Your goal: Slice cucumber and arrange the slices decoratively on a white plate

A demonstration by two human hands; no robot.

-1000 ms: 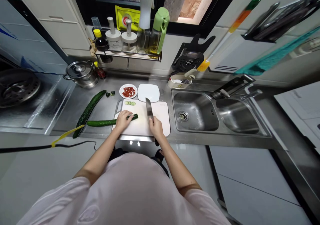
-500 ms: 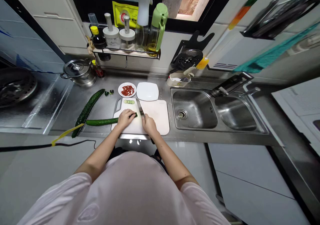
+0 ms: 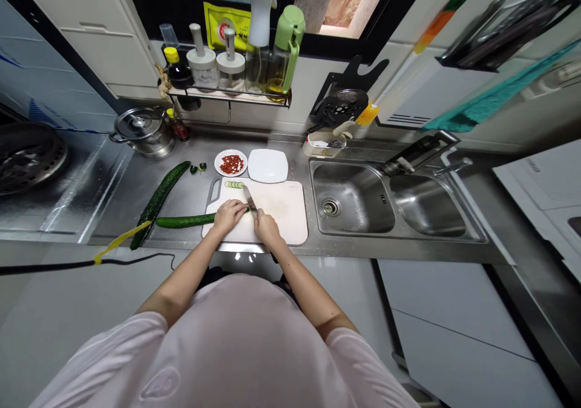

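My left hand point(image 3: 230, 215) is closed over the right part of a long green cucumber point(image 3: 186, 221), whose other end reaches past the board onto the steel counter. In my right hand point(image 3: 267, 227) is a kitchen knife point(image 3: 249, 199), its blade pointing away from me. The blade stands close by the cucumber's cut end; whether it touches cannot be made out. Both hands are over a white cutting board point(image 3: 290, 214) with a grey handle. Several thin cucumber slices point(image 3: 234, 184) lie in a row near the board's far edge, beyond my left hand.
A second cucumber point(image 3: 161, 199) lies left, near small cut ends point(image 3: 198, 168). Behind the board stand a plate of chopped red pieces point(image 3: 232, 164) and a white square plate point(image 3: 267, 166). A double sink point(image 3: 354, 199) is right; a lidded pot point(image 3: 144, 131) stands back left.
My right hand has shifted slightly left with the knife, bringing the blade nearer the cucumber's cut end. My left hand has hardly moved and still covers the cucumber.
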